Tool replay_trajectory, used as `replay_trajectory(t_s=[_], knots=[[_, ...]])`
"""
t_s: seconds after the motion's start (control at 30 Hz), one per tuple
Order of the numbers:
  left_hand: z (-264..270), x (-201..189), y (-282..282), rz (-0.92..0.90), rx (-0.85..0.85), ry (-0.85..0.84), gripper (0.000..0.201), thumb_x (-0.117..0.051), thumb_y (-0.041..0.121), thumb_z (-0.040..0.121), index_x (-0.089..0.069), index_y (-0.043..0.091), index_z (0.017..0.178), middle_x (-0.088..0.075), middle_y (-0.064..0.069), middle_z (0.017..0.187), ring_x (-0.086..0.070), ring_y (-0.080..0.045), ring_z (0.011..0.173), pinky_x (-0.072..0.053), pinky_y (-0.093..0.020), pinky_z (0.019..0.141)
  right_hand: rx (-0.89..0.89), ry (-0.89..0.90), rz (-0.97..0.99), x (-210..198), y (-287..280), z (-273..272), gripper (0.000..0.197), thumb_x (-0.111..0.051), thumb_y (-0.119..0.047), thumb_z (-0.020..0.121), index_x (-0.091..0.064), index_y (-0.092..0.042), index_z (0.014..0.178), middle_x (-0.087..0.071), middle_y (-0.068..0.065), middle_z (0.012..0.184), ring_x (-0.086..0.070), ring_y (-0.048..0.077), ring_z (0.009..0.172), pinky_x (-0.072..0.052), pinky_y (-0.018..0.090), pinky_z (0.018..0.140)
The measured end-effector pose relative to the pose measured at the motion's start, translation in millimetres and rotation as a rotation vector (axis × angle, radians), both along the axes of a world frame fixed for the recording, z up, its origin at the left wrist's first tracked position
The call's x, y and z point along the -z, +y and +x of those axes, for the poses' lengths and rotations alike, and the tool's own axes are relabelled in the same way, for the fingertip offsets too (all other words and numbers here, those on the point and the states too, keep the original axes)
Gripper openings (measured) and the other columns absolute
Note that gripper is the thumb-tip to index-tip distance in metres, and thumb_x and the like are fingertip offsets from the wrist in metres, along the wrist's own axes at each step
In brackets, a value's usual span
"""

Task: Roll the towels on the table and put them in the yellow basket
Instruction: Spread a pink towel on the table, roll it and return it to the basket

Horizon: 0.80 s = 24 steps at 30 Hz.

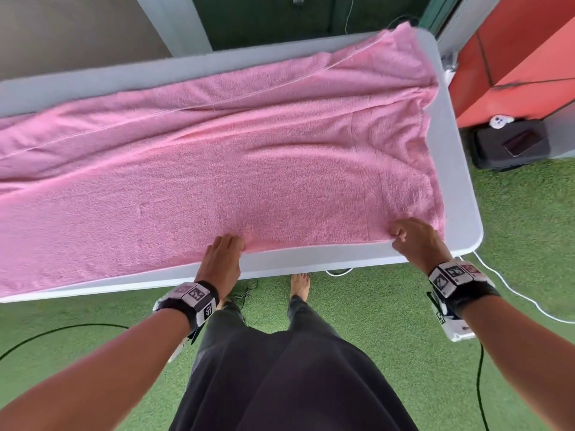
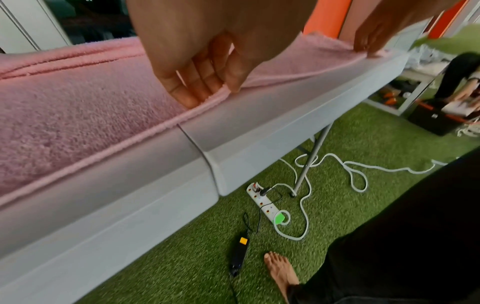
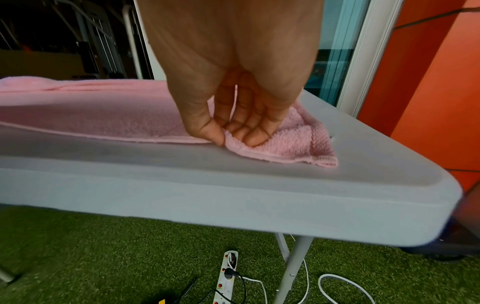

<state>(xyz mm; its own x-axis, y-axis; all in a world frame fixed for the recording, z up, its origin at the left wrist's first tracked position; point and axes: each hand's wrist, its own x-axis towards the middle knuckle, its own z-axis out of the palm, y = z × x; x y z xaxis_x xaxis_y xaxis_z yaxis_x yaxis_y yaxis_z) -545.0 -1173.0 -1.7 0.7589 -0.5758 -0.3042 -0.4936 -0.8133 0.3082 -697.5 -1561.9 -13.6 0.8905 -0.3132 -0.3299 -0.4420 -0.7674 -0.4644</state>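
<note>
A large pink towel (image 1: pixel 217 169) lies spread out and wrinkled over most of the white folding table (image 1: pixel 342 259). My left hand (image 1: pixel 227 244) pinches the towel's near hem about midway along the front edge, thumb under and fingers (image 2: pixel 192 90) on top of the pink towel (image 2: pixel 78 115). My right hand (image 1: pixel 401 236) pinches the same hem near the right corner, thumb and fingers (image 3: pixel 249 135) lifting a small fold of the pink towel (image 3: pixel 285 144). No yellow basket is in view.
The table (image 3: pixel 233 185) stands on green artificial turf (image 1: pixel 389 337). A power strip (image 2: pixel 265 203) and white cables (image 2: pixel 350 174) lie under it. A black case (image 1: pixel 510 144) sits on the floor at the right by an orange wall (image 1: pixel 513 57). Another person (image 2: pixel 462 78) crouches at the far right.
</note>
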Motion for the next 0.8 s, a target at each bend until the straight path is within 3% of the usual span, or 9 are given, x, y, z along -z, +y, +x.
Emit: replay_trajectory(t_s=[0.1, 0.27, 0.37, 0.43, 0.5, 0.57, 0.67, 0.8], knots=[[-10.6, -2.5, 7.0, -0.046, 0.018, 0.015, 0.027, -0.056, -0.01, 0.081, -0.059, 0.005, 0.104, -0.062, -0.007, 0.096, -0.054, -0.019, 0.088, -0.048, -0.032, 0.082, 0.027, 0.102, 0.0, -4.7, 7.4, -23.4, 0.014, -0.064, 0.0, 0.084, -0.065, -0.008, 0.096, -0.062, 0.0, 0.088, -0.061, 0.015, 0.078, -0.047, 0.021, 0.068], [-23.0, -3.9, 12.5, -0.063, 0.062, 0.114, 0.023, -0.048, -0.005, 0.09, -0.057, 0.011, 0.104, -0.06, -0.001, 0.102, -0.046, -0.01, 0.092, -0.037, -0.024, 0.085, 0.082, 0.182, 0.011, -5.7, 20.8, -56.3, 0.013, -0.068, -0.006, 0.085, -0.061, -0.016, 0.08, -0.061, -0.004, 0.082, -0.06, 0.01, 0.071, -0.039, 0.011, 0.06], [-28.6, -7.1, 9.8, -0.075, 0.151, 0.198, 0.025, -0.045, -0.006, 0.09, -0.056, 0.012, 0.104, -0.059, 0.0, 0.104, -0.046, -0.008, 0.093, -0.035, -0.02, 0.085, 0.135, 0.329, 0.018, -1.4, 26.4, -66.3, 0.023, -0.067, -0.012, 0.088, -0.055, -0.026, 0.073, -0.065, -0.002, 0.087, -0.062, 0.011, 0.072, -0.053, 0.025, 0.066], [-30.1, -8.8, 10.4, -0.06, 0.212, 0.317, 0.024, -0.043, -0.005, 0.092, -0.057, 0.013, 0.1, -0.06, -0.001, 0.103, -0.049, -0.007, 0.089, -0.035, -0.014, 0.078, 0.129, 0.448, 0.024, 1.2, 34.3, -67.2, 0.018, -0.065, -0.008, 0.087, -0.062, -0.025, 0.081, -0.068, 0.002, 0.094, -0.064, 0.013, 0.075, -0.057, 0.032, 0.073], [-28.6, -9.0, 17.2, -0.042, 0.235, 0.431, 0.022, -0.039, 0.003, 0.096, -0.056, 0.016, 0.095, -0.061, -0.001, 0.097, -0.055, -0.009, 0.083, -0.038, -0.013, 0.072, 0.112, 0.507, 0.043, 5.1, 49.3, -62.2, 0.016, -0.063, -0.002, 0.087, -0.067, -0.013, 0.097, -0.071, 0.008, 0.101, -0.065, 0.012, 0.076, -0.055, 0.025, 0.069], [-25.5, -8.9, 31.2, -0.061, 0.197, 0.454, 0.022, -0.038, 0.009, 0.098, -0.058, 0.018, 0.096, -0.064, 0.0, 0.098, -0.06, -0.011, 0.084, -0.044, -0.016, 0.075, 0.066, 0.494, 0.059, 6.0, 75.0, -49.2, 0.018, -0.062, -0.002, 0.088, -0.068, -0.008, 0.104, -0.071, 0.009, 0.104, -0.063, 0.011, 0.078, -0.051, 0.017, 0.065], [-17.4, -11.4, 67.0, -0.094, 0.104, 0.421, 0.021, -0.039, 0.013, 0.099, -0.06, 0.016, 0.102, -0.065, 0.0, 0.101, -0.062, -0.011, 0.085, -0.052, -0.024, 0.08, -0.012, 0.425, 0.125, -1.7, 132.3, -19.1, 0.017, -0.059, -0.007, 0.092, -0.067, -0.011, 0.106, -0.068, 0.002, 0.1, -0.061, 0.008, 0.082, -0.041, 0.008, 0.059], [4.1, -9.6, 143.4, -0.09, -0.011, 0.377, 0.023, -0.037, 0.011, 0.1, -0.059, 0.013, 0.106, -0.064, 0.0, 0.103, -0.058, -0.008, 0.084, -0.043, -0.009, 0.068, -0.118, 0.298, 0.213, -9.4, 218.9, 29.7, 0.015, -0.06, -0.013, 0.093, -0.065, -0.023, 0.102, -0.067, -0.005, 0.1, -0.062, 0.001, 0.082, -0.049, 0.013, 0.067]])
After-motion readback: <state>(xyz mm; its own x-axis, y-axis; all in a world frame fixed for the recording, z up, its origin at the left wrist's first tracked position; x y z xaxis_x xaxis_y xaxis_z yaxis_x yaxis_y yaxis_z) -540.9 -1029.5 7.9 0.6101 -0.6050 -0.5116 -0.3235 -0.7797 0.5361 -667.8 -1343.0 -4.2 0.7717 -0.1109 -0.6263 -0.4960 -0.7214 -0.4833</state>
